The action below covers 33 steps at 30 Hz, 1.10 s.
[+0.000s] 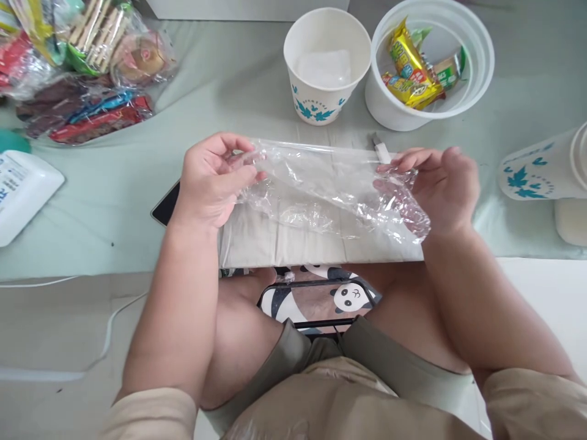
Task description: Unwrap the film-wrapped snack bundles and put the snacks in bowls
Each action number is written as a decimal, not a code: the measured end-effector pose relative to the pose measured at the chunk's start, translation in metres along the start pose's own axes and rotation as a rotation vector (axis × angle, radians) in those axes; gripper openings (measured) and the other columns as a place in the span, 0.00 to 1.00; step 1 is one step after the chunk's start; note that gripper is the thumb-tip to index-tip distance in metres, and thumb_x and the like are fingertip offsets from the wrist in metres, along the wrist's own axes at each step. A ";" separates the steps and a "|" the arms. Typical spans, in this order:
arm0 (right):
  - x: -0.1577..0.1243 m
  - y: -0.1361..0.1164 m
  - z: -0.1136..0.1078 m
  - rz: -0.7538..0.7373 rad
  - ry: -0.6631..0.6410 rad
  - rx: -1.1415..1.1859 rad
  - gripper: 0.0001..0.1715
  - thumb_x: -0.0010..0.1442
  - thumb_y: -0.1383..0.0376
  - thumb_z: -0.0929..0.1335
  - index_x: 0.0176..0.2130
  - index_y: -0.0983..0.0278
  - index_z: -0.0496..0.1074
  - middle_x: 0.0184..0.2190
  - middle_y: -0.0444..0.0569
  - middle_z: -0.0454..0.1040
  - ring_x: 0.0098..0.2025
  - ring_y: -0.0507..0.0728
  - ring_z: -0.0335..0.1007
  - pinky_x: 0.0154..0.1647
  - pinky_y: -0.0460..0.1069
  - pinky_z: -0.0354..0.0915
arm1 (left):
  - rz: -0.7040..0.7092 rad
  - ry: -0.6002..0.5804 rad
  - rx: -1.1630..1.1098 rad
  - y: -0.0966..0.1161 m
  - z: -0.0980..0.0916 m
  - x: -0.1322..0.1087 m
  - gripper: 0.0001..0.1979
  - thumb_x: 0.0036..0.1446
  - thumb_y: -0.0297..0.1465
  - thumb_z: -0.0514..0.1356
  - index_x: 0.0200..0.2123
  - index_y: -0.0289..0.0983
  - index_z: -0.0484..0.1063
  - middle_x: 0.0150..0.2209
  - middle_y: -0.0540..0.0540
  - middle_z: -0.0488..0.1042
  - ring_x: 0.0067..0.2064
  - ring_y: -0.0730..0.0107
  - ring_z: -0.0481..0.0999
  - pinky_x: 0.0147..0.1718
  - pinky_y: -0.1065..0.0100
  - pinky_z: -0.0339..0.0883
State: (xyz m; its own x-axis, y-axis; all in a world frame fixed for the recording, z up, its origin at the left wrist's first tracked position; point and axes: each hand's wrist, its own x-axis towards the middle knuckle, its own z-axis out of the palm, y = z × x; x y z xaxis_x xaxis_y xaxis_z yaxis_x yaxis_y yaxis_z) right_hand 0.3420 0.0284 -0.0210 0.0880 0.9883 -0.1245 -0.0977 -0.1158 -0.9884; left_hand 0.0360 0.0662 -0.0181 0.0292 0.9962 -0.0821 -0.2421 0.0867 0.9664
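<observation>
A crumpled clear plastic bag (330, 192) with a zip strip along its top edge is stretched between my two hands above the front edge of the pale green table (229, 91). My left hand (213, 180) pinches the bag's left end with curled fingers. On the other side, my right hand (438, 189) grips the crinkled right end. The bag looks empty.
Behind the bag stand a white paper cup (326, 64) with blue leaves and a white bowl (428, 64) holding wrapped snacks. A heap of bagged snacks (77, 67) lies back left, a white device (22, 192) at left, another cup (543, 168) lying at right. A dark phone (165, 206) peeks under my left wrist.
</observation>
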 end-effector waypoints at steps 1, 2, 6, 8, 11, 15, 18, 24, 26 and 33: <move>0.000 0.001 0.000 -0.065 0.014 -0.036 0.12 0.58 0.53 0.74 0.33 0.57 0.74 0.43 0.46 0.73 0.41 0.55 0.75 0.39 0.52 0.78 | 0.014 -0.035 -0.003 -0.004 -0.003 0.003 0.20 0.31 0.25 0.79 0.31 0.39 0.80 0.33 0.51 0.75 0.37 0.69 0.80 0.32 0.66 0.79; 0.000 0.003 -0.001 -0.136 0.018 -0.081 0.14 0.55 0.56 0.77 0.39 0.55 0.74 0.45 0.45 0.73 0.37 0.52 0.74 0.37 0.50 0.77 | 0.024 -0.068 0.002 -0.008 -0.007 0.006 0.24 0.28 0.25 0.80 0.33 0.40 0.80 0.36 0.51 0.74 0.38 0.66 0.81 0.30 0.66 0.79; 0.002 0.009 -0.005 -0.201 -0.096 -0.244 0.44 0.51 0.66 0.78 0.60 0.44 0.63 0.54 0.44 0.70 0.30 0.48 0.67 0.32 0.48 0.72 | 0.125 -0.075 0.067 -0.025 -0.021 0.018 0.31 0.30 0.23 0.80 0.42 0.45 0.80 0.47 0.48 0.74 0.37 0.67 0.81 0.23 0.69 0.72; 0.003 0.009 -0.008 -0.173 -0.102 -0.243 0.44 0.53 0.68 0.77 0.62 0.42 0.61 0.52 0.44 0.71 0.29 0.49 0.67 0.30 0.48 0.69 | 0.159 -0.059 0.115 -0.029 -0.025 0.020 0.30 0.33 0.23 0.79 0.43 0.45 0.79 0.50 0.48 0.74 0.35 0.69 0.79 0.21 0.69 0.70; 0.005 0.007 -0.012 -0.222 0.012 -0.161 0.44 0.52 0.69 0.76 0.60 0.39 0.62 0.51 0.43 0.74 0.30 0.49 0.68 0.27 0.47 0.65 | 0.188 -0.010 0.158 -0.024 -0.028 0.018 0.28 0.36 0.24 0.78 0.43 0.45 0.76 0.52 0.49 0.74 0.34 0.73 0.76 0.21 0.69 0.66; 0.007 -0.002 -0.017 -0.181 0.007 -0.110 0.37 0.56 0.60 0.74 0.61 0.39 0.65 0.53 0.44 0.77 0.35 0.51 0.74 0.24 0.46 0.62 | 0.014 -0.204 -0.041 0.002 -0.023 0.004 0.33 0.40 0.31 0.78 0.49 0.54 0.71 0.48 0.54 0.79 0.28 0.76 0.69 0.21 0.68 0.61; 0.006 -0.013 -0.017 -0.081 -0.114 -0.241 0.30 0.65 0.44 0.64 0.63 0.44 0.68 0.56 0.45 0.77 0.33 0.49 0.74 0.25 0.46 0.59 | -0.262 -0.369 -0.297 0.012 -0.011 -0.002 0.27 0.50 0.52 0.71 0.49 0.46 0.74 0.41 0.49 0.82 0.29 0.71 0.69 0.20 0.69 0.58; 0.007 -0.022 -0.005 0.303 -0.273 0.077 0.34 0.61 0.51 0.64 0.66 0.45 0.65 0.58 0.41 0.75 0.24 0.39 0.60 0.25 0.44 0.56 | -0.596 -0.640 -0.258 -0.008 0.014 0.001 0.35 0.46 0.59 0.66 0.44 0.34 0.82 0.47 0.37 0.84 0.46 0.54 0.83 0.37 0.62 0.78; 0.010 -0.016 0.000 0.353 -0.324 0.199 0.45 0.52 0.58 0.72 0.66 0.45 0.61 0.53 0.41 0.77 0.25 0.41 0.62 0.25 0.43 0.57 | -0.706 -0.874 -0.206 -0.012 0.018 -0.002 0.38 0.46 0.61 0.66 0.47 0.34 0.82 0.52 0.35 0.83 0.52 0.45 0.84 0.42 0.58 0.79; 0.013 0.002 0.013 0.246 -0.222 0.183 0.39 0.50 0.43 0.77 0.57 0.48 0.67 0.55 0.45 0.77 0.49 0.59 0.79 0.42 0.55 0.76 | -0.706 -0.801 -0.122 -0.012 0.040 -0.020 0.15 0.48 0.35 0.68 0.40 0.39 0.84 0.40 0.44 0.86 0.41 0.52 0.87 0.40 0.58 0.81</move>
State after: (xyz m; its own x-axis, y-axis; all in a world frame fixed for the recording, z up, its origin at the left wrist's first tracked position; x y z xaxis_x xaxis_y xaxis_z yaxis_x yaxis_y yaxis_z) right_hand 0.3305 0.0422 -0.0232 -0.1750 0.9330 -0.3144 -0.2667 -0.3523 -0.8971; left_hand 0.0772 0.0449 -0.0182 0.8168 0.4287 -0.3862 -0.0150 0.6849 0.7285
